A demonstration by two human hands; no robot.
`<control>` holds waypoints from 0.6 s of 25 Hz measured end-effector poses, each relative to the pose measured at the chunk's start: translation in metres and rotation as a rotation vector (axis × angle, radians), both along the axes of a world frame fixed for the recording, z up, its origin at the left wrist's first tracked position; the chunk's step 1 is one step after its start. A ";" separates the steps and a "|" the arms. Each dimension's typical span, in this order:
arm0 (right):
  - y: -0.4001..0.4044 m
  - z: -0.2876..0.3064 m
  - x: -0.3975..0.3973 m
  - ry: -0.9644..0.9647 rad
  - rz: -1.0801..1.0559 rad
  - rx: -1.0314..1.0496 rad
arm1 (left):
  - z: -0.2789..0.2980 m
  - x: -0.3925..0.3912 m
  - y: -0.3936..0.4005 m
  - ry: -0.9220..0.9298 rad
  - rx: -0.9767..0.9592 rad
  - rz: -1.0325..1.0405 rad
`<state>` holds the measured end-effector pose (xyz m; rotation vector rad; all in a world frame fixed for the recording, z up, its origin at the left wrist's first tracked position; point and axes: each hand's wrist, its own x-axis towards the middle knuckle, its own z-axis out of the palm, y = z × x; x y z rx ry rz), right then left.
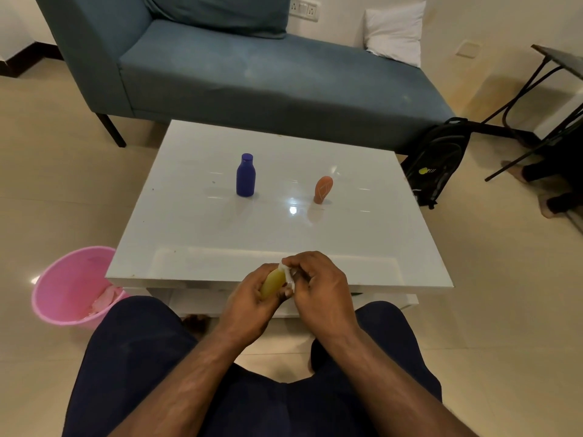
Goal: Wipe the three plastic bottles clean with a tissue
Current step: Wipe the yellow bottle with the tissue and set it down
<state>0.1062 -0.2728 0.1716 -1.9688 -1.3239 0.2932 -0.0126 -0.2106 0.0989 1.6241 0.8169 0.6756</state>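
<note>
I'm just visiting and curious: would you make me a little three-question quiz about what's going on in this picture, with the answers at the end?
1. True or false: all three bottles stand on the white table.
2. Which hand grips the yellow bottle: A) left hand, B) right hand?
3. Fill in: on the floor to the left of the table sits a pink ____.

Key
1. False. Only the blue bottle and the orange bottle stand there; the yellow one is held above the table's near edge.
2. A. The right hand presses the tissue against it.
3. Bin, with crumpled paper inside.
</note>
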 end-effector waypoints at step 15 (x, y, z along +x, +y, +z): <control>-0.005 0.020 0.003 -0.090 0.107 -0.146 | -0.001 -0.003 -0.008 0.080 0.045 -0.059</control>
